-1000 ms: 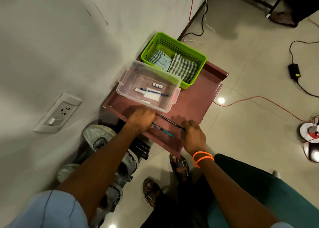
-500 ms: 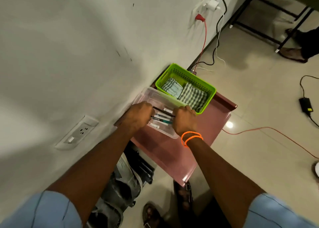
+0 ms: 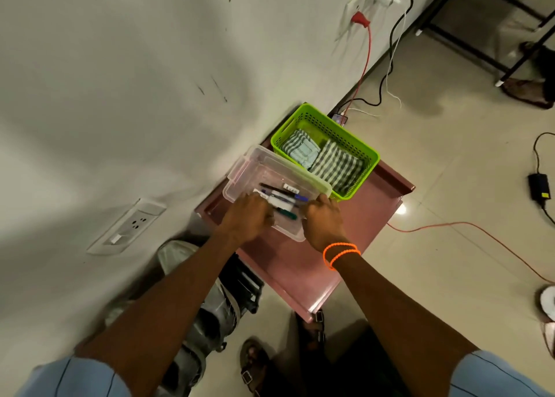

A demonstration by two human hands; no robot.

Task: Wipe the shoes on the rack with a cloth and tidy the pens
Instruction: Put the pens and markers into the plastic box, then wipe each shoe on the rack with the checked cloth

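A clear plastic box [image 3: 240,168] stands on the maroon rack top [image 3: 300,267]. Several pens [image 3: 283,200] lie inside it, dark, blue and teal. My left hand [image 3: 247,218] reaches into the box, its fingers curled over the pens' left ends. My right hand [image 3: 324,219], with orange bands at the wrist, sits at the box's near right corner just past the pen tips; its fingers are hidden. Behind the box, a green basket [image 3: 368,153] holds two folded checked cloths [image 3: 335,165]. Grey shoes [image 3: 210,318] sit on the lower rack under my left forearm.
The wall runs along the left, with a socket [image 3: 129,225] low down and plugs higher up. An orange cable [image 3: 468,225] and a black adapter [image 3: 539,186] lie on the tiled floor to the right. Brown sandals [image 3: 253,363] are on the floor by the rack's near end.
Both hands carried the pens from the rack top's near edge into the clear box. The pens now lie in the box and my right hand has come off their tips.
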